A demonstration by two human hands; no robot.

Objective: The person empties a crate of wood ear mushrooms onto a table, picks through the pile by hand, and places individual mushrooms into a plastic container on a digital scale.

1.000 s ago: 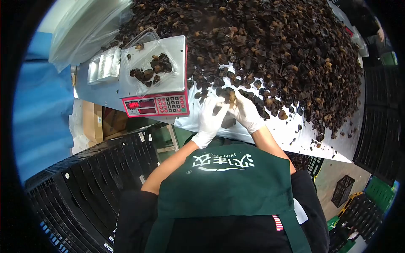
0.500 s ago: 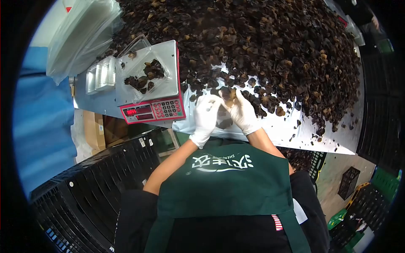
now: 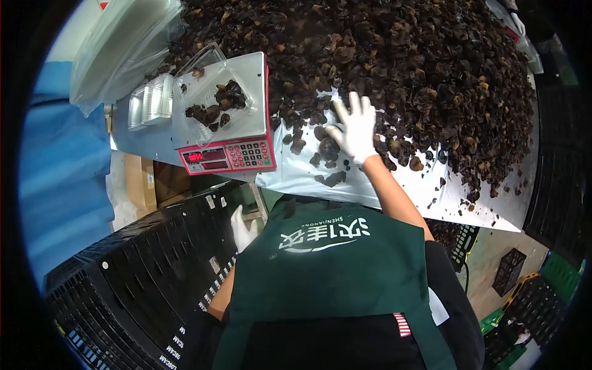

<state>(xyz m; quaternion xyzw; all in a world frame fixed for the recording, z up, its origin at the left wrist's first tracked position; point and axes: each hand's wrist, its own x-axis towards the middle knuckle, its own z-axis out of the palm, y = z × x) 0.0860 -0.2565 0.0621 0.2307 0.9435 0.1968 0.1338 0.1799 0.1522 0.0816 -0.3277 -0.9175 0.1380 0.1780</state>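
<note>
My right hand, in a white glove, is over the plastic sheet at the near edge of the pile of wood ear mushrooms. Its fingers are spread and it holds nothing. A few loose mushroom pieces lie just left of it. My left hand, gloved too, hangs low beside the table with fingers apart and nothing visible in it. Left of the pile stands a red digital scale. On its plate sits an open clear plastic box with some mushroom pieces inside.
Nested clear boxes stand left of the scale, below a large bagged stack of plastic containers. Black crates line the near left side, close to my left hand. A cardboard box is under the table.
Both hands were together over the sheet, fingering a mushroom piece. They have parted: the left dropped down and left off the table, and the right moved slightly forward and opened.
</note>
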